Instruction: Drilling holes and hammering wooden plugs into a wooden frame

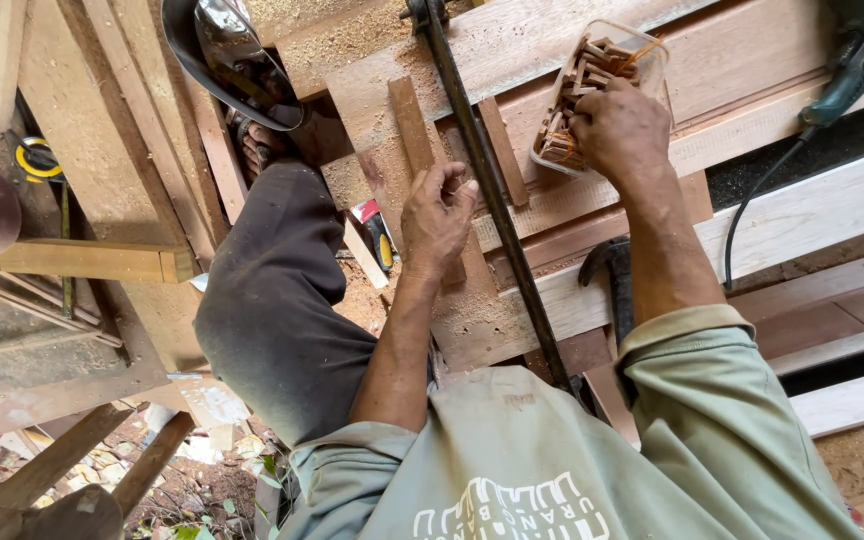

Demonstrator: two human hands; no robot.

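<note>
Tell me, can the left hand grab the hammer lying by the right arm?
Probably yes. The left hand rests on the planks and looks empty. The hammer lies close by on the boards, just past the long dark metal bar, which is low enough to reach over. Only the right forearm beside it crowds the way.

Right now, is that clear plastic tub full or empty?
Nearly full. The clear plastic tub is open on top, with small wooden pieces heaped near its rim, and the right hand reaches into them.
</note>
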